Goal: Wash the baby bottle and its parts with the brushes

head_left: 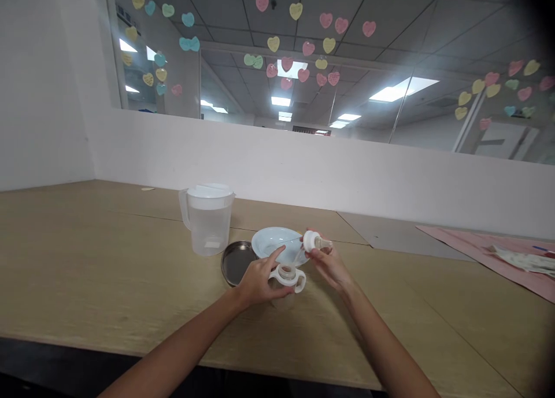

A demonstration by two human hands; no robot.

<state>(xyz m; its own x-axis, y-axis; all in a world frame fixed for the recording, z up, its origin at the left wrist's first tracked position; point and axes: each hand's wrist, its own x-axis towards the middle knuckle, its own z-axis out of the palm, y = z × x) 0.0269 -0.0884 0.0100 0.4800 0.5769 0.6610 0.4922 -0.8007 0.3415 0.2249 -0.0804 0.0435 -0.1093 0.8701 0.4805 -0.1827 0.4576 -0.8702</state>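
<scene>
My left hand is wrapped round a baby bottle with white side handles and an open top. Its index finger points up and away from the bottle. My right hand grips the bottle's white nipple cap, tilted so that the clear nipple points right. A thin pale tube seems to run from the cap down toward the bottle's mouth. Just behind both hands is a pale blue bowl. A round dark metal tray lies left of the bottle, partly hidden by my left hand.
A lidded, translucent plastic pitcher stands behind the tray on the wooden table. To the far right, a pink cloth bears a crumpled packet. A white wall with a window rises behind the table.
</scene>
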